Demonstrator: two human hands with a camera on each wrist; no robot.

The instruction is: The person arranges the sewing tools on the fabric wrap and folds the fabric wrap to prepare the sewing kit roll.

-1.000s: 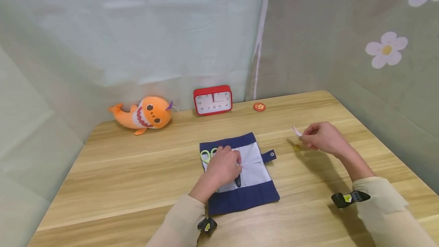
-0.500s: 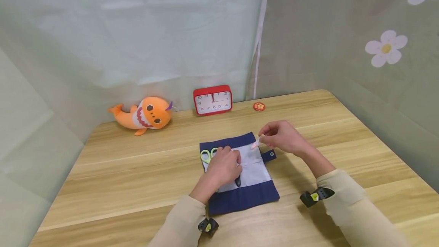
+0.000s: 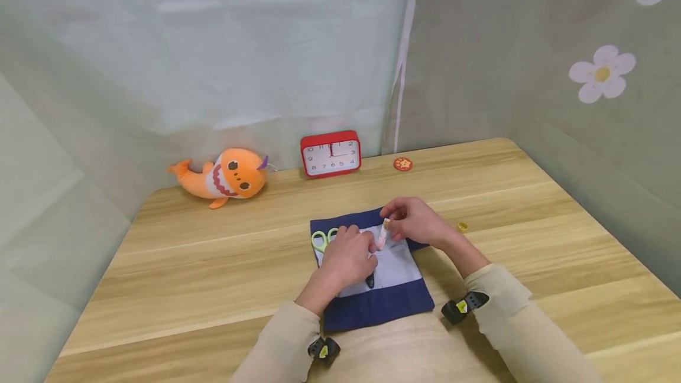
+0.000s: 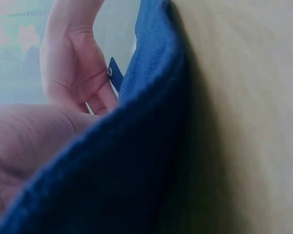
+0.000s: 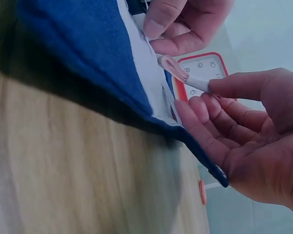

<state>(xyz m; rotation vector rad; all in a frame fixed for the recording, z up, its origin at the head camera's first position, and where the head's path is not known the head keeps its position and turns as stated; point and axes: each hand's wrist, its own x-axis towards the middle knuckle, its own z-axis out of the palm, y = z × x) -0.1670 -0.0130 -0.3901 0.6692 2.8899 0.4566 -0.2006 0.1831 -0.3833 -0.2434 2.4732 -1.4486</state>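
A navy cloth pouch (image 3: 379,309) with a pale lining lies unfolded on the table. My left hand (image 3: 348,257) is over its middle; in the right wrist view its thumb and fingers pinch the edge of the lining. Green-handled scissors (image 3: 318,241) poke out beside that hand, partly covered by it, and a black pointed tip (image 3: 369,281) shows below it. My right hand (image 3: 417,220) pinches a small folded pink-and-white strip (image 5: 185,78) by one end. The strip's looped end points down toward the lining, close to my left fingers.
A small yellow ring-like piece (image 3: 462,226) lies on the table (image 3: 202,276), right of the pouch. At the back stand an orange plush shark (image 3: 229,176) and a red clock (image 3: 331,155); a round red patch (image 3: 403,164) lies beside them. The pouch's snap strap (image 5: 212,168) sticks out under my right hand.
My right hand has carried the pink-and-white strip leftward from over the yellow piece to above the pouch lining, and lowered it. My left hand has stayed in place.
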